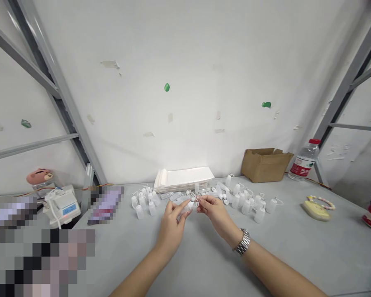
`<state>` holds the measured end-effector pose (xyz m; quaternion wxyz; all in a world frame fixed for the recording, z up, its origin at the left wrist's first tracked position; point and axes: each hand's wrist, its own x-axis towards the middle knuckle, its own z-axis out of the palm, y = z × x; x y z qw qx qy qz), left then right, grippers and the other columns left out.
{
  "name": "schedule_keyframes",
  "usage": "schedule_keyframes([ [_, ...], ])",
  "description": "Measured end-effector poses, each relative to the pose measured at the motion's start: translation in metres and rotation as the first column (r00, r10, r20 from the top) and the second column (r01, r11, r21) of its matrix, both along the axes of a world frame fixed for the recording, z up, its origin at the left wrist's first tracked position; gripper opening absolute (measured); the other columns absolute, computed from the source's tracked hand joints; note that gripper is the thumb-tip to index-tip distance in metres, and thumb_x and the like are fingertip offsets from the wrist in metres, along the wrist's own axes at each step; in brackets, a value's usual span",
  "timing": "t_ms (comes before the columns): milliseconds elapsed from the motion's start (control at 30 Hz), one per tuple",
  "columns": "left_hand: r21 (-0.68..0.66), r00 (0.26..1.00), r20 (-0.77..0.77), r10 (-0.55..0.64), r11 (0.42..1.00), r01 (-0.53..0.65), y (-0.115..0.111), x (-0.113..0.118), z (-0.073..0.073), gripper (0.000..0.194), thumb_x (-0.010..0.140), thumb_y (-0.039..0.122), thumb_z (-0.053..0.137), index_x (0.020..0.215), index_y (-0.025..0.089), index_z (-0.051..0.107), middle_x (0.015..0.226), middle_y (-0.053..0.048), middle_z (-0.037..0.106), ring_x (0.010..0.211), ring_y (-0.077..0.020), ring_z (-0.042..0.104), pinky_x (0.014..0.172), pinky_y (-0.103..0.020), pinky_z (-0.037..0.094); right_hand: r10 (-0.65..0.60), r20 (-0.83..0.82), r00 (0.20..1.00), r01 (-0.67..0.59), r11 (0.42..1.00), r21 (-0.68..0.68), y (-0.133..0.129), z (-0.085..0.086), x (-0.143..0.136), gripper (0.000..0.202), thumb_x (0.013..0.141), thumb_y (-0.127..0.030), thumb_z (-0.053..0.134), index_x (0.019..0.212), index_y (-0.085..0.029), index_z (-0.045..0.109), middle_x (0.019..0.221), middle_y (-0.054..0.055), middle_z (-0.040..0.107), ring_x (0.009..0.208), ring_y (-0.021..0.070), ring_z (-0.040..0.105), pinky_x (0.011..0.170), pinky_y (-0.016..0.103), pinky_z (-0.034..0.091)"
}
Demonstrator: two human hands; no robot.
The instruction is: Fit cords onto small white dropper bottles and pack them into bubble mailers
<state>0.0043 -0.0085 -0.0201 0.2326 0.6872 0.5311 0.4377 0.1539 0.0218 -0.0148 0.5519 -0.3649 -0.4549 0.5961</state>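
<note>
Between thumb and fingers, my left hand grips a small white squeeze bottle with a tethered cap, tilted above the table. My right hand, with a metal watch on its wrist, pinches at the cap end of the same bottle; the fingertips cover most of that part. Several similar bottles stand to the right of my hands, their cap loops sticking out. A smaller group of bottles stands to the left. Behind my fingers, loose translucent bottles and small white parts lie scattered.
A stack of white sheets lies against the wall. A cardboard box and a water bottle stand at the back right. A yellow item with a beaded loop lies right. A white device with cables sits left.
</note>
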Motion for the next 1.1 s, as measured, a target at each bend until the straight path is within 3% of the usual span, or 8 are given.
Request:
schedule_keyframes([
  [400,-0.022,1.000,0.007,-0.010,1.000,0.010,0.002,0.001,-0.005,0.028,0.085,0.029,0.040,0.109,0.026,0.055,0.086,-0.002,0.046,0.073,-0.0146,0.052,0.068,-0.031,0.047,0.014,-0.057,0.998,-0.018,0.998,-0.061,0.001,0.001,-0.001,0.026,0.058,-0.038,0.074,0.064,-0.014,0.065,0.056,0.000,0.059,0.056,0.0114,0.053,0.064,0.029,0.044],
  [567,-0.026,0.994,0.084,-0.071,0.997,0.073,-0.008,0.001,0.007,0.029,0.088,0.032,0.034,0.112,0.021,0.046,0.097,-0.007,0.053,0.079,-0.0169,0.055,0.062,-0.030,0.049,0.052,-0.181,0.982,-0.061,0.997,-0.042,-0.005,0.013,0.002,0.019,0.060,-0.032,0.074,0.066,-0.015,0.066,0.063,0.000,0.060,0.062,0.0113,0.054,0.067,0.027,0.043],
  [633,0.043,0.991,0.029,-0.131,0.991,0.129,-0.016,0.000,0.017,0.032,0.089,0.029,0.032,0.119,0.023,0.042,0.099,-0.007,0.053,0.075,-0.0149,0.055,0.067,-0.031,0.048,0.121,-0.259,0.958,-0.132,0.991,-0.025,-0.013,0.023,0.003,0.014,0.064,-0.029,0.072,0.069,-0.017,0.066,0.070,0.001,0.060,0.070,0.0121,0.055,0.071,0.027,0.043],
  [733,0.254,0.980,-0.119,-0.161,0.949,0.187,-0.029,-0.003,0.028,0.038,0.089,0.021,0.031,0.126,0.027,0.037,0.095,-0.006,0.053,0.082,-0.0158,0.053,0.074,-0.030,0.047,0.222,-0.323,0.920,-0.230,0.973,0.016,-0.027,0.037,0.003,0.008,0.069,-0.026,0.068,0.071,-0.019,0.066,0.077,0.001,0.061,0.080,0.0132,0.054,0.075,0.028,0.043],
  [900,0.410,0.972,-0.232,-0.043,0.901,0.138,-0.039,-0.002,0.031,0.041,0.087,0.021,0.038,0.128,0.025,0.037,0.085,-0.005,0.053,0.070,-0.0139,0.053,0.061,-0.025,0.047,0.241,-0.316,0.917,-0.246,0.969,0.025,-0.040,0.045,0.000,0.007,0.071,-0.027,0.066,0.072,-0.020,0.066,0.077,0.001,0.061,0.076,0.0133,0.054,0.073,0.027,0.043],
  [1100,0.507,0.972,-0.216,0.090,0.861,0.033,-0.036,0.000,0.028,0.037,0.086,0.019,0.043,0.123,0.024,0.046,0.072,-0.001,0.050,0.060,-0.0104,0.050,0.052,-0.020,0.042,0.225,-0.209,0.952,-0.209,0.973,0.099,-0.042,0.044,-0.003,0.011,0.075,-0.029,0.062,0.072,-0.019,0.064,0.072,0.002,0.061,0.071,0.0138,0.055,0.074,0.031,0.043],
])
